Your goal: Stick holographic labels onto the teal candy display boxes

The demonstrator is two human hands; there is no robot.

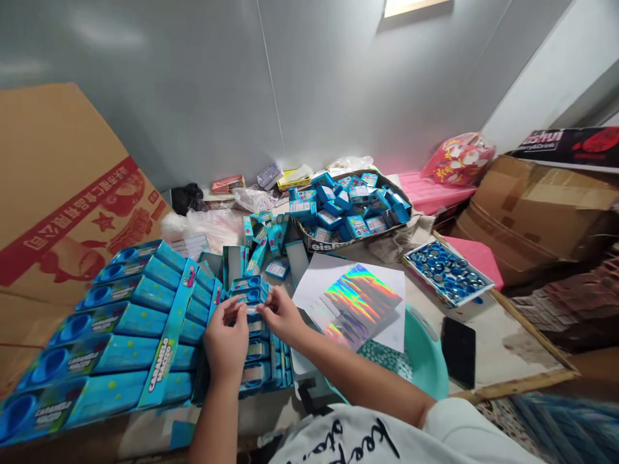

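Observation:
Over a row of small blue boxes (pixel 256 351), my left hand (pixel 227 335) and my right hand (pixel 282 314) meet, thumbs and fingers pinched together. Between the fingertips stretches a small clear strip (pixel 252 310), which lies close above one box's end; whether it touches the box I cannot tell. To the left of my hands are larger blue packs (pixel 130 328) marked "Caramelo Macizo", stacked in rows. On the right lies a white sheet (pixel 389 281) carrying a shiny rainbow-coloured sheet (pixel 362 293) and pale cut strips.
Behind stands a carton tray (pixel 333 243) heaped with blue boxes. A teal basin (pixel 432 361) with small pale pieces, a black phone (pixel 458 352) and a box of round blue pieces (pixel 447 274) are at right. A large cardboard carton (pixel 62 148) rises at left.

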